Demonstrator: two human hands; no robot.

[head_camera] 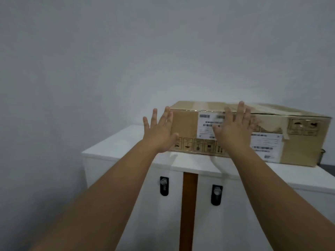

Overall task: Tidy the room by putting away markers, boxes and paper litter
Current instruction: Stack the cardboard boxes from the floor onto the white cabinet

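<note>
A long brown cardboard box (297,142) with white labels and torn tape lies on top of a white cabinet (116,147). Its near long side faces me. My left hand (159,133) is spread open in front of the box's left end, fingers apart, palm toward the cardboard. My right hand (235,129) is likewise spread with its palm toward the front face, over a white label. Neither hand grips anything; whether the palms touch the box is unclear.
The cabinet stands against a plain grey wall. Two white doors with black lock plates (164,185) (216,194) flank a brown strip (188,205). A dark object (322,154) peeks out behind the box's right end.
</note>
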